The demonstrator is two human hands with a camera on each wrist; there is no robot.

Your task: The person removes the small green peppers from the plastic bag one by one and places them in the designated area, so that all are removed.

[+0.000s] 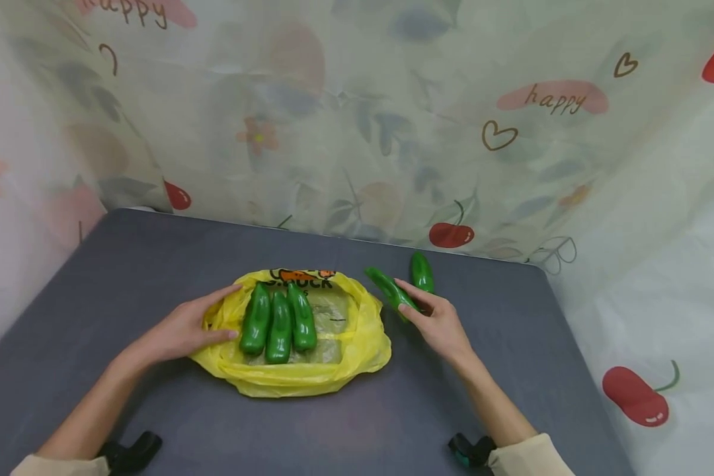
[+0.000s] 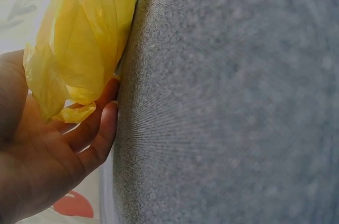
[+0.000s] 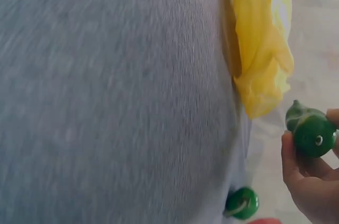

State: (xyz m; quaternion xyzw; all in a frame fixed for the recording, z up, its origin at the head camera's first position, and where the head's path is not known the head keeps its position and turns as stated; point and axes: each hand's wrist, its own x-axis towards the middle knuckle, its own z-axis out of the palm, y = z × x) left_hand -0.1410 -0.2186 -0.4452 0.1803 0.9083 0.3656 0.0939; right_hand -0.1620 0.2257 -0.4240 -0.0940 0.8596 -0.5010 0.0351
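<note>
Readable on far side of yellow plastic bag [image 1: 285,382]: "DUCK" in black caps, w/ orange artwork above; smaller print below too partial to make out. Also readable: "happy" in brown handwriting on pink smears, twice on pale hanging sheet [image 1: 357,152], once top L (cut off by frame edge), once upper R, amid hearts, cherries, flowers + leaves. Thin, shiny, crinkly bag, set on table [image 1: 363,430], w/ mouth wide open in rough oval. Inside, mostly L half: three peppers [image 1: 279,330], glossy green, smooth, tapered, side by side, narrow ends pointing away. L hand [image 1: 193,324] at bag's L end, thumb + fingers well apart, curved round crumpled plastic. R hand [image 1: 434,324] just beside bag's R end, pinching fourth pepper [image 1: 387,287] b/w thumb & fingers, clear of table, tilted w/ far end leaning twd bag. Just behind R hand, near table's far edge: fifth pepper [image 1: 421,271], same glossy green. Dark grey, matte, fine-grained table. At wrists, beige cuffs [image 1: 532,456] + black devices [image 1: 135,453].
</note>
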